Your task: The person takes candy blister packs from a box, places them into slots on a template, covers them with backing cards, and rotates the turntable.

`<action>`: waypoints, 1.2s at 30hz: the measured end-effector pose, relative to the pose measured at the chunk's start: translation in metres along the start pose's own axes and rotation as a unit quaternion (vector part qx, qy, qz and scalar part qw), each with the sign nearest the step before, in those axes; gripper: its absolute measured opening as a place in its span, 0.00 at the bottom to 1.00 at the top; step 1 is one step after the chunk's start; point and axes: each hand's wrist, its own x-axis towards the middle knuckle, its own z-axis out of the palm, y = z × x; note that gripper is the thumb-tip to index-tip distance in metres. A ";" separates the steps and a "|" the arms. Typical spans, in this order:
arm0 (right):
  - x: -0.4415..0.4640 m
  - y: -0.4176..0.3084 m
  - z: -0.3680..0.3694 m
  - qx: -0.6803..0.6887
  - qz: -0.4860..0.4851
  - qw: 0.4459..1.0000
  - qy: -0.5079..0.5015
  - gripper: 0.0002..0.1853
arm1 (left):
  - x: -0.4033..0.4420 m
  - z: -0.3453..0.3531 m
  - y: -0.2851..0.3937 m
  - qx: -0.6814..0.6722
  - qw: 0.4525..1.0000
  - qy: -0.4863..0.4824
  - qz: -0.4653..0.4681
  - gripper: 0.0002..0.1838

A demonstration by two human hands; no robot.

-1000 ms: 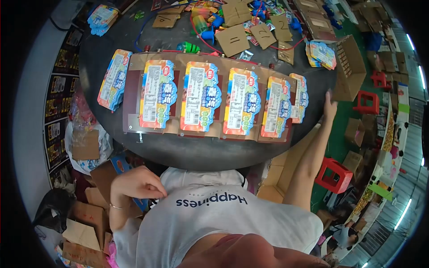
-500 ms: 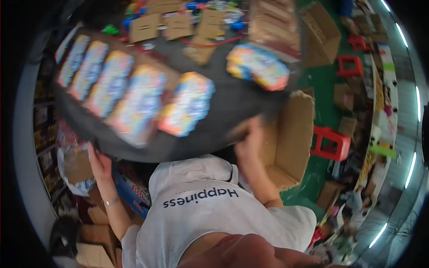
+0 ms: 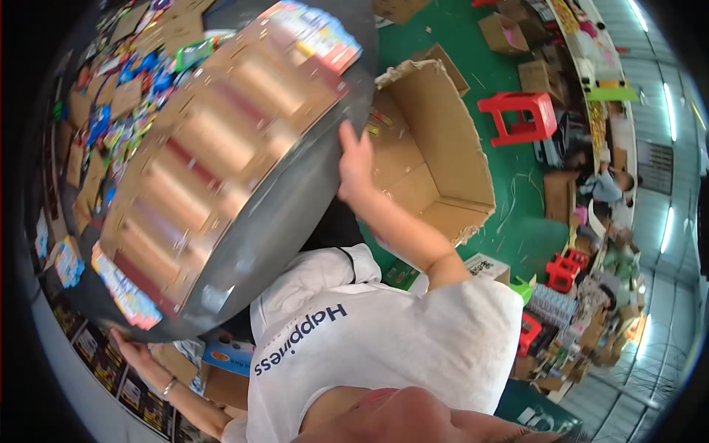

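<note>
A long row of brown cardboard trays (image 3: 221,140) lies across the dark round-edged table (image 3: 273,221), somewhat blurred. Bright printed panels show at both ends, one colourful panel (image 3: 317,33) at the far right and another colourful panel (image 3: 125,288) at the near left. My right hand (image 3: 356,162) is at the table's right edge, beside the trays' corner, thumb up; its other fingers are partly hidden, so its grip cannot be made out. Below the table's near-left edge, my left hand (image 3: 134,353) has its fingers stretched out, close to the left panel, holding nothing visible.
Small colourful packets (image 3: 140,74) and cardboard scraps cover the table's far left. A large open carton (image 3: 436,148) stands right of my right hand. A red stool (image 3: 521,118) is on the green floor (image 3: 509,199) beyond it. A person (image 3: 609,184) is far right.
The view has swung round. The row of colourful printed faces at the left is replaced in front of me by brown trays with printed ends. My right hand now shows sharply at the table edge.
</note>
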 end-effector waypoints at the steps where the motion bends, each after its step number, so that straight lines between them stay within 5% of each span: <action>1: -0.016 0.006 -0.005 0.017 0.005 1.000 0.000 0.19 | -0.009 0.018 0.011 0.013 1.000 0.011 0.009 0.29; 6: -0.065 0.030 -0.024 0.097 0.051 0.994 -0.027 0.17 | 0.042 0.008 0.040 0.082 0.997 -0.004 -0.004 0.34; 10: -0.064 -0.005 -0.060 0.103 0.167 0.965 -0.173 0.18 | 0.086 -0.003 0.077 0.176 0.984 0.002 -0.038 0.36; 11: -0.048 -0.014 -0.082 0.009 0.249 0.903 -0.349 0.17 | 0.091 -0.002 0.090 0.378 0.920 0.054 0.092 0.37; 12: -0.030 -0.025 -0.102 -0.083 0.316 0.797 -0.508 0.17 | 0.097 -0.001 0.104 0.566 0.786 0.161 0.188 0.38; 13: -0.008 -0.054 -0.111 -0.161 0.343 0.759 -0.529 0.15 | 0.065 0.012 0.105 0.600 0.707 0.233 0.294 0.37; 14: 0.023 -0.082 -0.118 -0.240 0.367 0.715 -0.545 0.15 | 0.026 0.039 0.094 0.555 0.707 0.217 0.380 0.36; 15: 0.067 -0.068 -0.147 -0.202 0.262 0.765 -0.552 0.16 | -0.029 0.082 0.079 0.497 0.736 0.164 0.429 0.35; 16: 0.107 -0.061 -0.157 -0.247 0.211 0.858 -0.397 0.16 | -0.084 0.126 0.061 0.446 0.773 0.090 0.443 0.34; 18: 0.206 -0.001 -0.208 -0.369 0.006 0.911 -0.183 0.18 | -0.188 0.198 0.025 0.375 0.829 -0.086 0.405 0.33; 19: 0.249 0.018 -0.225 -0.635 -0.063 0.764 -0.090 0.20 | -0.232 0.226 0.007 0.360 0.838 -0.184 0.367 0.32; 21: 0.307 0.067 -0.248 -0.742 -0.056 0.667 -0.049 0.19 | -0.300 0.271 -0.019 0.379 0.807 -0.367 0.265 0.30; 24: 0.361 0.131 -0.273 -0.775 0.044 0.627 -0.064 0.17 | -0.350 0.312 -0.036 0.494 0.668 -0.529 0.171 0.34; 27: 0.337 0.103 -0.245 -0.795 0.045 0.604 -0.035 0.19 | -0.381 0.357 -0.046 0.522 0.661 -0.531 0.088 0.36; 29: 0.389 0.178 -0.311 -0.466 0.120 0.876 -0.003 0.20 | -0.376 0.364 -0.050 0.514 0.651 -0.548 0.110 0.36; 30: 0.404 0.201 -0.328 -0.288 0.148 0.945 0.031 0.20 | -0.372 0.369 -0.052 0.505 0.632 -0.575 0.125 0.36; 31: 0.421 0.216 -0.349 -0.345 0.115 0.931 -0.016 0.17 | -0.375 0.375 -0.051 0.511 0.626 -0.574 0.134 0.36; 33: 0.427 0.212 -0.369 -0.581 -0.023 0.800 -0.146 0.11 | -0.373 0.378 -0.053 0.504 0.624 -0.586 0.115 0.36; 36: 0.412 0.184 -0.361 -0.622 -0.103 0.751 -0.197 0.06 | -0.373 0.390 -0.056 0.487 0.614 -0.613 0.099 0.35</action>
